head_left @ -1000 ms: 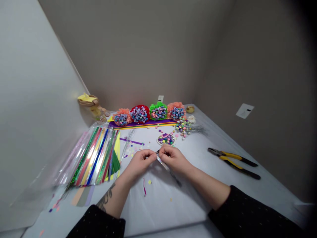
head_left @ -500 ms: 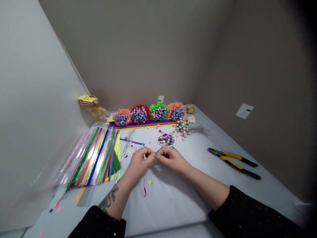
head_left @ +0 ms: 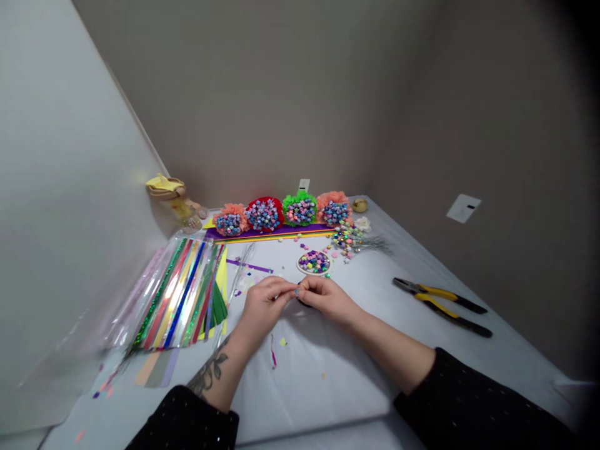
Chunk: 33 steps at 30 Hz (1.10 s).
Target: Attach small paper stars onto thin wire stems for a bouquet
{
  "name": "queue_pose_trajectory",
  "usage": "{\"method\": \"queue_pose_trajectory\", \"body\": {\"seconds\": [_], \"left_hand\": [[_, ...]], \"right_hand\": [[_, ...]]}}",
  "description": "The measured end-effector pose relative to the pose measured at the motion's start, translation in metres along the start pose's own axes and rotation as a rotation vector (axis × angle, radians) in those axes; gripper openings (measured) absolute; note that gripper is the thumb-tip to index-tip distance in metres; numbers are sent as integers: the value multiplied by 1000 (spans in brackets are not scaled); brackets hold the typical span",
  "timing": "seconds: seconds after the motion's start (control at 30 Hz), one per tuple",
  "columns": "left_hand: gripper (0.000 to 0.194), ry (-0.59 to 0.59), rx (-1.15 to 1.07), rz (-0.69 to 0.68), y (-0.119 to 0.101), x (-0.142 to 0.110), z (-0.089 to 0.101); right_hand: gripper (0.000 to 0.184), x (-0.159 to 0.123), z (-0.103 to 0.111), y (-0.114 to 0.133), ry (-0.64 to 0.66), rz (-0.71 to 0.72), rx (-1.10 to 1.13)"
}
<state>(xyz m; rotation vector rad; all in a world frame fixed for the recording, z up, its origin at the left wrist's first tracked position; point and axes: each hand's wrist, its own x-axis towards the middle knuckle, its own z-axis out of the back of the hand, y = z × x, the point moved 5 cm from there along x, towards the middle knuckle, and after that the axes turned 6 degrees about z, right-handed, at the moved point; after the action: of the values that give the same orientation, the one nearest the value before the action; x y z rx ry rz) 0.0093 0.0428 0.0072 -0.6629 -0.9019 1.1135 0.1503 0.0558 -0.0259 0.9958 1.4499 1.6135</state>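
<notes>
While I watch remotely, a small bluish piece [head_left: 297, 292] sits between left hand [head_left: 266, 304] and right hand [head_left: 325, 299], each pinched on it, forearms [head_left: 389, 347] angled inward over the white table [head_left: 304, 394].

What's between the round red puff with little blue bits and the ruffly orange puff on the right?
In the head view, a ruffled, bright-green puff with small blue and pink bits stands between them.

Muted, soft light leaves glare on the plastic-wrapped strips [head_left: 174, 300] (the view's right edge blackens).
</notes>
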Motion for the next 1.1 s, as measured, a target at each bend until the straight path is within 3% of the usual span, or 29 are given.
{"method": "queue_pose_trajectory", "body": {"seconds": [0.3, 0.57, 0.83, 0.97, 1.1], "left_hand": [[12, 9, -58, 92, 1, 1, -1], [17, 129, -111, 314, 13, 1, -11], [11, 215, -146, 313, 10, 0, -12], [14, 204, -207, 336, 9, 0, -9], [17, 182, -256, 347, 7, 0, -7]], "right_hand": [[24, -1, 0, 4, -25, 30, 6], [14, 0, 2, 10, -47, 227, -330], [12, -2, -3, 12, 0, 286, -406], [11, -3, -1, 14, -67, 303, -414], [5, -9, 6, 24, -235, 416, -512]]}}
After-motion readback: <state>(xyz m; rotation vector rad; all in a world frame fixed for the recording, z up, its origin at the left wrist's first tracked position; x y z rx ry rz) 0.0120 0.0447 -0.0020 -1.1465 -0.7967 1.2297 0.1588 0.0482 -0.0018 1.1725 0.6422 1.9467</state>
